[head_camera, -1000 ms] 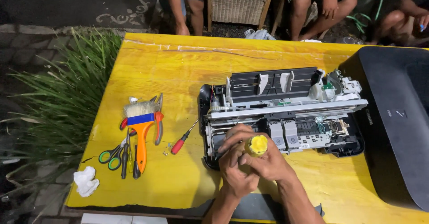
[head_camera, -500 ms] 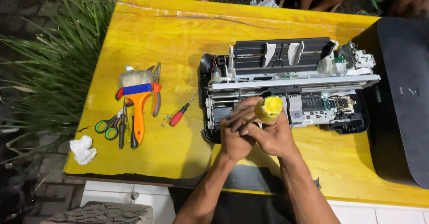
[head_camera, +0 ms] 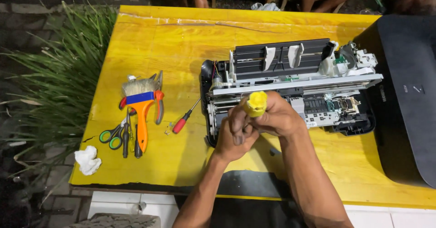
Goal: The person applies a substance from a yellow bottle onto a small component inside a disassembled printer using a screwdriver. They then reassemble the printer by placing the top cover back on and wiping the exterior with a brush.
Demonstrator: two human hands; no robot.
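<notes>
Yellow tabletop [head_camera: 150, 41] — an opened printer [head_camera: 290, 85] sits at two o'clock. Both hands, left [head_camera: 236, 137] and right [head_camera: 277, 116], are clamped together on a yellow handle [head_camera: 256, 103].

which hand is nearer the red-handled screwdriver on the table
Left. The left hand is clasped just right of the red-handled screwdriver, a short gap away. The right hand, gripping the yellow handle, sits farther right, beyond the left.

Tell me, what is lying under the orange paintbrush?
Under the orange paintbrush lie red-handled pliers and dark slim tools, beside green scissors. The brush covers their middle parts, so the exact kinds stay unclear.
</notes>
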